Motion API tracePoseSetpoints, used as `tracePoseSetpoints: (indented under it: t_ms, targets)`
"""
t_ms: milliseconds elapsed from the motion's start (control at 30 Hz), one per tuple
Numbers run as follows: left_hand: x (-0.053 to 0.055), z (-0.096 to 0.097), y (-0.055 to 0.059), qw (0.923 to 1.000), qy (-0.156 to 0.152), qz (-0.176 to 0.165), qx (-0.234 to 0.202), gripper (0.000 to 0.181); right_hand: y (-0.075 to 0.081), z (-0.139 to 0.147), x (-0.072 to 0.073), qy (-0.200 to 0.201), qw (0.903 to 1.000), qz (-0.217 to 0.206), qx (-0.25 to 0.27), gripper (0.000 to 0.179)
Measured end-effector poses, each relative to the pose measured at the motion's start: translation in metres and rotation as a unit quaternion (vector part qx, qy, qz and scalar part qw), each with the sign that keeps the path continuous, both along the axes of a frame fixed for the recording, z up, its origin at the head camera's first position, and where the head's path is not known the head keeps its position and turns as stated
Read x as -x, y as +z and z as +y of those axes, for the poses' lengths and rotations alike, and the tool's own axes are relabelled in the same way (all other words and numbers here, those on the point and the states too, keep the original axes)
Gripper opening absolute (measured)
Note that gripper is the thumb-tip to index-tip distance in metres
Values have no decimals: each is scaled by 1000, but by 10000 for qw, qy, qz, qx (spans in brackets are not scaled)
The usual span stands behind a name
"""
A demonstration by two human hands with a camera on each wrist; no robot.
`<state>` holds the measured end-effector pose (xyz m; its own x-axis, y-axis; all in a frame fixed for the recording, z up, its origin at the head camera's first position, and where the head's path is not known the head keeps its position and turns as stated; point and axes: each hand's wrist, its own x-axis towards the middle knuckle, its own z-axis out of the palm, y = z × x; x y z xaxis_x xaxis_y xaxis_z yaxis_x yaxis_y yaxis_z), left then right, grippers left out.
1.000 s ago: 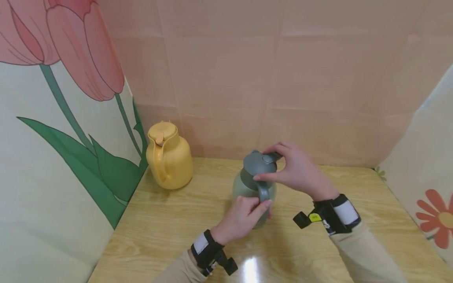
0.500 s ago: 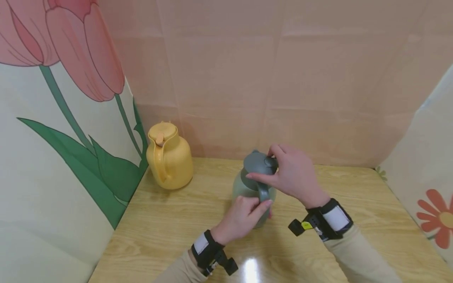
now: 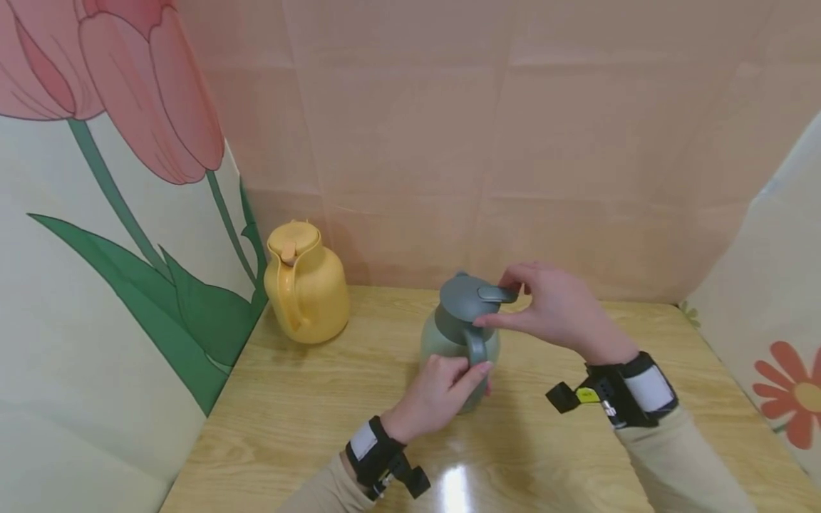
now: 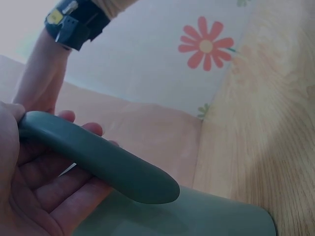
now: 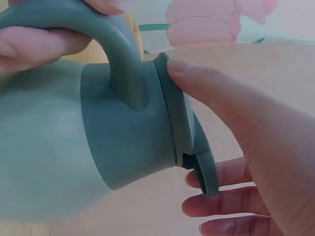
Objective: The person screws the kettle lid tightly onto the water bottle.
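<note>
A green vacuum jug (image 3: 432, 343) stands upright on the wooden table. Its darker grey-green lid (image 3: 463, 298) has a lever (image 3: 497, 293) that points to the right. My left hand (image 3: 435, 396) grips the handle (image 4: 98, 152), its fingers curled under it in the left wrist view. At the top, my right hand (image 3: 561, 313) has its thumb against the lid's rim and its fingers at the lever's far end. From the right wrist view, the thumb touches the lid edge and the fingers curl behind the lever (image 5: 206, 172). The jug's spout side is mostly hidden.
A yellow vacuum jug (image 3: 321, 292) stands at the back left of the table (image 3: 308, 427), its handle facing me. Behind the table hangs a pink backdrop (image 3: 398, 142). Printed flower sheets flank both sides.
My right hand first moved left over the lid, its fingers covering the lever, then drew back to the right. The lever shows again. The left hand and jug stayed put.
</note>
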<state>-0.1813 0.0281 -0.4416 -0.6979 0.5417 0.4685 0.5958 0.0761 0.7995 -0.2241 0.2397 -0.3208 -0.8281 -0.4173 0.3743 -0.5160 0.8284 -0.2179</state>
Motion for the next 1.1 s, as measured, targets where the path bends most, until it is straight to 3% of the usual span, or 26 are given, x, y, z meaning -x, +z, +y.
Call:
tracePoseSetpoints:
  t_ms: [200, 433, 700, 833, 933, 1100]
  targets:
    - [0, 0, -1, 9999, 84, 75, 26, 43, -1, -7, -3, -84, 9997, 223, -74, 58]
    - [1, 0, -1, 9999, 75, 94, -14, 42, -6, -20, -6, -134, 9958, 890, -181, 69]
    - [1, 2, 0, 9999, 48, 144, -20, 40, -9, -47, -18, -628, 9824, 1721, -379, 74]
    - [2, 2, -1, 9999, 14, 161, -35, 39, -10, -50, -21, -760, 9830, 1637, -329, 72]
    - [2, 2, -3, 9998, 17, 194, -24, 38, -10, -47, -21, -747, 9903, 1169, 4, 70]
    - [2, 3, -2, 9999, -14, 119, -92, 40, -6, -31, -12, -265, 9949, 504, 828, 48]
